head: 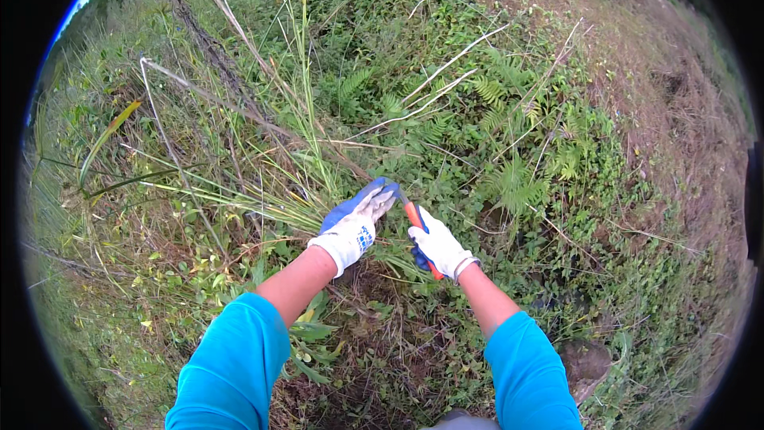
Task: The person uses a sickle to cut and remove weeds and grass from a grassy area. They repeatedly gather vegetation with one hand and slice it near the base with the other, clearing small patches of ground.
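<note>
My left hand (358,221), in a white and blue work glove that bears writing, is closed around a bundle of long green grass stalks (280,212). The stalks fan out to the left from the palm. My right hand (440,246), gloved alike, grips the orange handle (414,215) of a hand tool, probably a sickle. Its short visible stretch of metal blade (403,197) reaches up to my left fingertips. The rest of the blade is hidden by the left glove and the plants.
Dry bent stems (197,91) arch over the growth at left. Ferns (516,182) and low leafy plants cover the ground at right. A dry grassy bank (674,65) rises at upper right. A rock (586,364) lies at lower right.
</note>
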Tool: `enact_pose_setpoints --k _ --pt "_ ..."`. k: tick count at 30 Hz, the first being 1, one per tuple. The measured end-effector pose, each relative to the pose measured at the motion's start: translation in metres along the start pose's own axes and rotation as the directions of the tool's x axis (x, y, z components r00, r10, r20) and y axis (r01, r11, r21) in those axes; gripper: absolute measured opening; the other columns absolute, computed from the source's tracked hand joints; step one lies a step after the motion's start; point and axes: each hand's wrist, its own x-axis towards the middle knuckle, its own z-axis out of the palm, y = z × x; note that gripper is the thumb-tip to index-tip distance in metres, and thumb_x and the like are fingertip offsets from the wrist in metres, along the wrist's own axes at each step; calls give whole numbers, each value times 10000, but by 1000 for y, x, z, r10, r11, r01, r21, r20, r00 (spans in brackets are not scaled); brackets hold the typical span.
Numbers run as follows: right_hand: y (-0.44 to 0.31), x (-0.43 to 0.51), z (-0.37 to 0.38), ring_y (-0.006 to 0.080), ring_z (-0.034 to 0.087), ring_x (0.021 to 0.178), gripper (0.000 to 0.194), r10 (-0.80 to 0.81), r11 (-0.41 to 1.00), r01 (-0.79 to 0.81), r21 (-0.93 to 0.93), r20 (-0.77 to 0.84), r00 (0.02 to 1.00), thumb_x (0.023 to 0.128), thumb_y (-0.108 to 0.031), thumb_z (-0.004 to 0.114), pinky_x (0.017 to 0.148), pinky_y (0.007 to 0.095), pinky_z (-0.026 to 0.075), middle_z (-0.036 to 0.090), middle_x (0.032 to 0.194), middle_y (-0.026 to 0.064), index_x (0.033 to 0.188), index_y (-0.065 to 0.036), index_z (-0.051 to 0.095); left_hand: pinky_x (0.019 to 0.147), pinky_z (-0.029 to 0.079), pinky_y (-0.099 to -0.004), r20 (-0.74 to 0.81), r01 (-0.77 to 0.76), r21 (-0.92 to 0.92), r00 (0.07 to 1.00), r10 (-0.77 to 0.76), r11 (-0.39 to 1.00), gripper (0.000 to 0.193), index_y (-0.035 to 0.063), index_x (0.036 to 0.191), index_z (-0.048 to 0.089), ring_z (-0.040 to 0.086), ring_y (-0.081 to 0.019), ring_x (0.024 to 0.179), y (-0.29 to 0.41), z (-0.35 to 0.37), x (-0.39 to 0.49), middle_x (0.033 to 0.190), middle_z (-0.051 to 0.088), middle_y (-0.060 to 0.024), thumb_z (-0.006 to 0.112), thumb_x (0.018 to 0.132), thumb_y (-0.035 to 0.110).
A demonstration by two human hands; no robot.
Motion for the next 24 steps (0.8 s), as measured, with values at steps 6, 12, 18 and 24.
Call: enact_pose_setpoints --k 6,12,18,24 --pt "26 -96 12 147 491 521 622 160 985 -164 59 72 984 939 -265 512 507 332 439 525 707 65 1482 -140 237 969 381 -473 495 35 -281 861 113 959 324 112 1123 652 476 -272 1226 -25 -15 26 1355 475 -135 540 833 203" --pt "43 -219 7 80 481 622 631 368 919 -379 107 110 924 916 -211 562 587 245 430 537 769 5 1474 -113 283 555 520 -412 415 -72 -473 861 294 878 137 113 805 734 687 -261 732 9 -10 -14 780 695 -74 630 736 169" --pt "7 -229 -34 82 500 532 598 443 831 -395 392 -39 896 924 -120 520 431 243 424 516 718 -14 1473 -187 292 529 509 -450 391 44 -554 895 214 831 180 80 901 697 658 -304 670 -9 -41 -98 803 677 -141 626 750 147" --pt "-86 -21 44 135 505 465 516 85 927 -144 347 181 980 929 -197 526 406 304 437 534 683 37 1415 -195 351 760 548 -424 446 313 -608 895 -13 729 408 60 1115 516 586 -343 1031 -58 -64 -145 1487 251 -231 596 716 31"
